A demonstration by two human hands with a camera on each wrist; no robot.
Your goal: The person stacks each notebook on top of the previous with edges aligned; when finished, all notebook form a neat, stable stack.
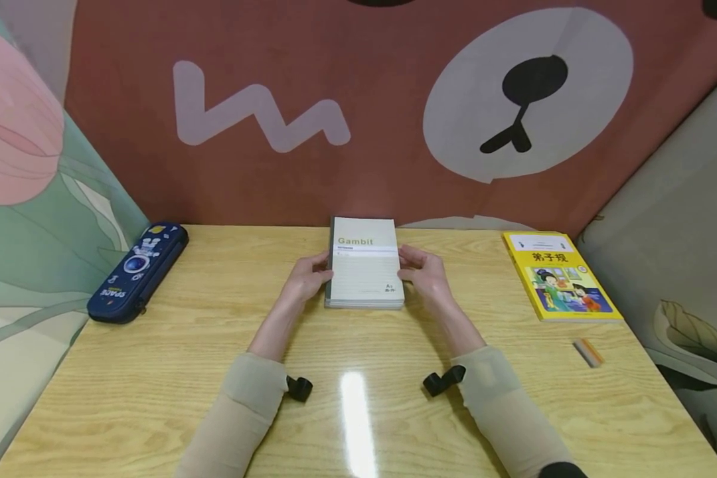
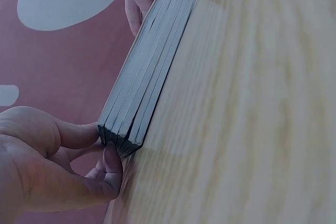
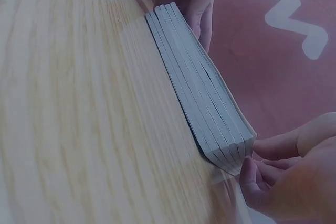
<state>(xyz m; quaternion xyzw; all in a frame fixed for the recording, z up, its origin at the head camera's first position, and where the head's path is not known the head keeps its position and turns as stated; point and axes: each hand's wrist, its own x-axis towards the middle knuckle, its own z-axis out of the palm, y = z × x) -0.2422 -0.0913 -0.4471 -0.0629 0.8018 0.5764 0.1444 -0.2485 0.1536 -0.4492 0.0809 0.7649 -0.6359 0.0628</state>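
Observation:
A stack of several white notebooks (image 1: 366, 272) with dark spines sits near the back of the table, the top cover reading "Gambit". My left hand (image 1: 303, 279) grips the spine side, its thumb and bent fingers at the near corner of the stacked notebooks (image 2: 144, 66) in the left wrist view. On the opposite side my right hand (image 1: 430, 277) holds the page edges. In the right wrist view, the right thumb and curled fingers meet the corner of the pile (image 3: 202, 82). Both sets of fingertips are partly hidden behind the notebooks.
A navy space-themed pencil case (image 1: 139, 272) lies at the table's left. To the right are a yellow picture-covered book (image 1: 561, 275) and a small striped eraser-like block (image 1: 588, 352). A reddish-brown wall with a cartoon face (image 1: 388, 179) rises behind the wooden table (image 1: 394, 411).

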